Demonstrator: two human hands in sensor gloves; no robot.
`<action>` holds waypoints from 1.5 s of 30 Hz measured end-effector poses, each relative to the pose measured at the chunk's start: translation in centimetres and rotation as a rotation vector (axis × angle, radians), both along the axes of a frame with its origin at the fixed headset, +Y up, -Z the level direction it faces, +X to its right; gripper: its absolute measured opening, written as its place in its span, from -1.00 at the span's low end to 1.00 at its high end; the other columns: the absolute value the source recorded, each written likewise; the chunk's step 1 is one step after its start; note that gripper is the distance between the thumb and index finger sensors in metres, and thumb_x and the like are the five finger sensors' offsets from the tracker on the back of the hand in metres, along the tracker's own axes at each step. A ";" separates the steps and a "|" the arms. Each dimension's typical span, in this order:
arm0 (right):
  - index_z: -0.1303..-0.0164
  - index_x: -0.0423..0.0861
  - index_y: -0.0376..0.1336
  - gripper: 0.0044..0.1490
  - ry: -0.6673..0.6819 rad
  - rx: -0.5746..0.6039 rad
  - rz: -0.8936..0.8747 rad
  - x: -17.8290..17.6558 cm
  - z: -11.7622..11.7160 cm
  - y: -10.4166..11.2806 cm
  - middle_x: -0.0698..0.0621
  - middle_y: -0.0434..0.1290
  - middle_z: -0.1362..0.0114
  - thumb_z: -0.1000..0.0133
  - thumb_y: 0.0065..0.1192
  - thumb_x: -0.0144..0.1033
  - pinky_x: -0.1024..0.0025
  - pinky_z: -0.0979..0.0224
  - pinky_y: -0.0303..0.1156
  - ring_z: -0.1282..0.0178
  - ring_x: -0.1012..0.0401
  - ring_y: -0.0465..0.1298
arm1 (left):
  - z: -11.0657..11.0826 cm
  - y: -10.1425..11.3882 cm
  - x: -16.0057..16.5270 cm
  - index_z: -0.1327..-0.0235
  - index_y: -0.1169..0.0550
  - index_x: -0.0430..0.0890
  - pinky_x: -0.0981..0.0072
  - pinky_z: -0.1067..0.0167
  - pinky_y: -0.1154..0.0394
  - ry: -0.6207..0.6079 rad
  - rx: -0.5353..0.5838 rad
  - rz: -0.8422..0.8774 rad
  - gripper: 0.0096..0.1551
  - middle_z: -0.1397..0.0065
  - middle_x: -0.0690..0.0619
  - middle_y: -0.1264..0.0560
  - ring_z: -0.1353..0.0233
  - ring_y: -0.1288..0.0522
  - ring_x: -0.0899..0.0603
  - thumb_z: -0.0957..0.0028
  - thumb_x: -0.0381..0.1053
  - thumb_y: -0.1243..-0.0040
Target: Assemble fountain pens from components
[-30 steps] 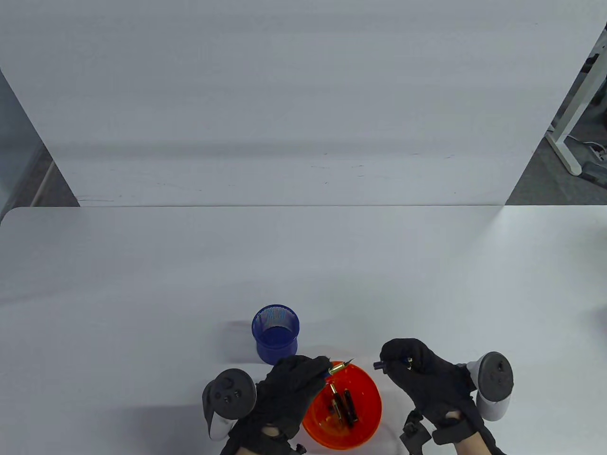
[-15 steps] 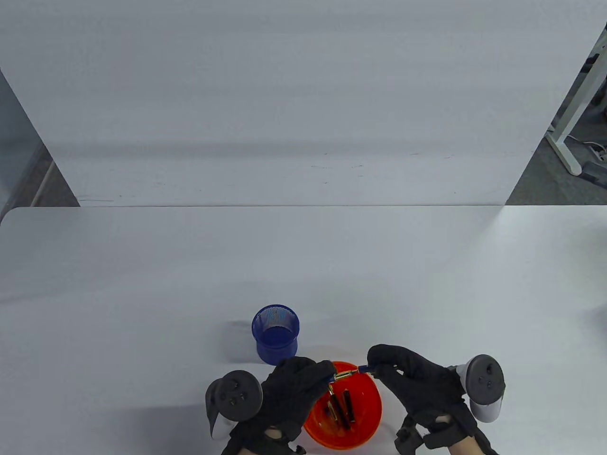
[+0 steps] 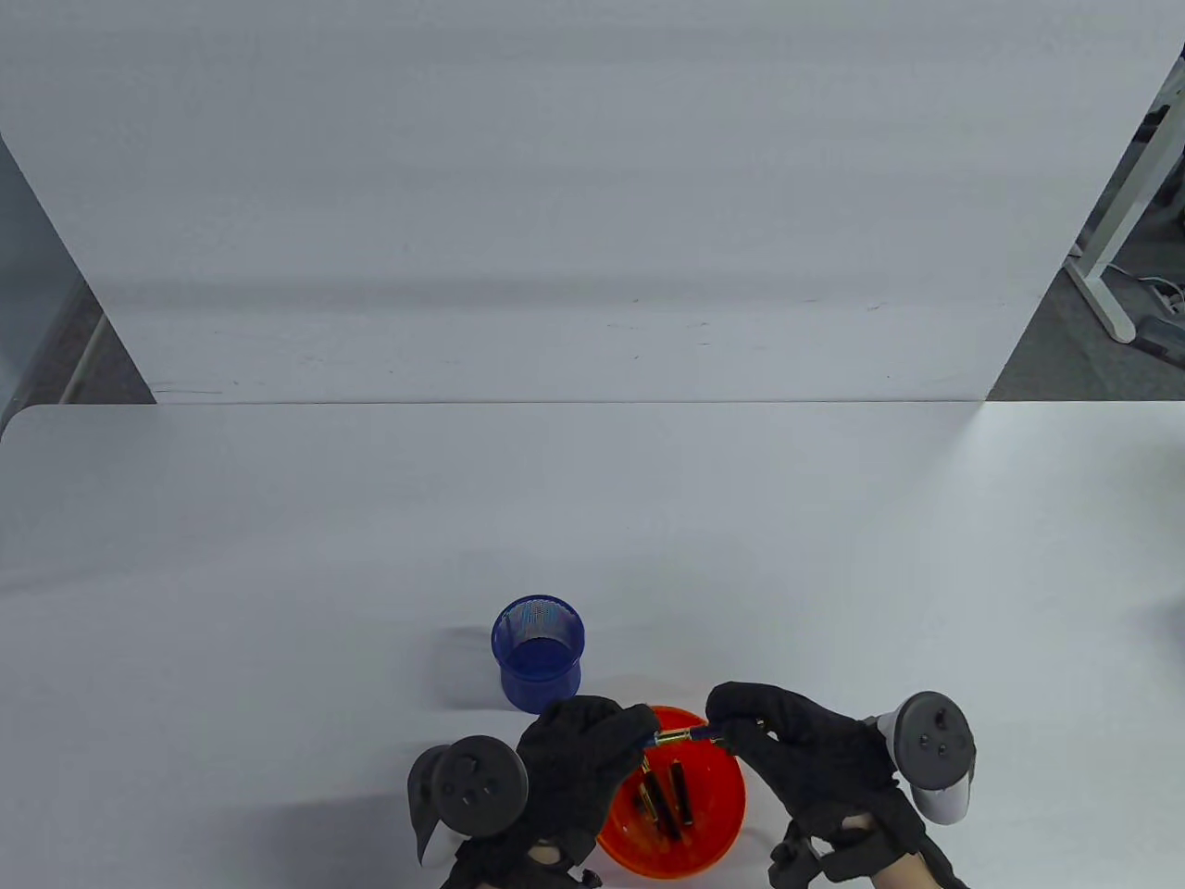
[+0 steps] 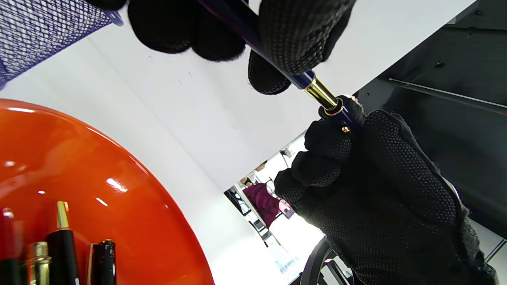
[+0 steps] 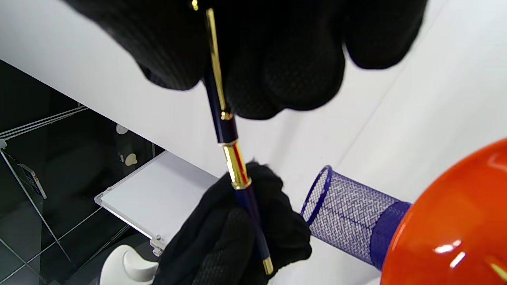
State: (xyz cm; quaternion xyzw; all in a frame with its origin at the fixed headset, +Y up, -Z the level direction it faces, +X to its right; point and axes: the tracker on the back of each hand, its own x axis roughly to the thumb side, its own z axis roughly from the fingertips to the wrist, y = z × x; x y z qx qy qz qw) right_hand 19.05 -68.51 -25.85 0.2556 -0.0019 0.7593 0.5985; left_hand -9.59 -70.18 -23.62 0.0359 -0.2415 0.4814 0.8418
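Observation:
My left hand point(image 3: 639, 733) grips a dark blue pen barrel point(image 5: 253, 221) with a gold section point(image 3: 676, 737), held level above the orange bowl point(image 3: 731, 824). My right hand point(image 3: 729, 732) grips the blue cap point(image 5: 218, 99) by its gold clip. The cap sits over the pen's front end, in line with the barrel. A short length of gold section point(image 4: 321, 93) shows between cap and barrel. In the left wrist view my left fingers point(image 4: 301, 35) pinch the barrel at the top, and my right hand point(image 4: 376, 190) is below it. The nib is hidden inside the cap.
The orange bowl point(image 4: 99, 178) holds several loose black and gold pen parts point(image 3: 662, 796). A blue mesh cup point(image 3: 539, 653) stands upright just beyond my left hand, and it also shows in the right wrist view point(image 5: 348, 221). White tabletop lies all around.
My right hand has moved left with the cap to meet the pen. The cap has slid over the nib, which was bare a second ago. Both hands have drawn together over the bowl.

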 end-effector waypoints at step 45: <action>-0.40 -0.26 0.36 -0.31 -0.107 0.076 0.031 0.7 0.0 0.1 -0.30 0.61 -0.22 -0.23 0.23 -0.05 -0.26 -0.34 0.34 -0.02 -0.16 0.57 | -4.4 4.1 -2.8 -0.45 -0.53 -0.17 -0.63 -0.48 0.06 0.489 0.130 -0.138 -0.52 -0.47 -0.22 -0.45 -0.49 -0.32 -0.47 -0.28 -0.17 -0.30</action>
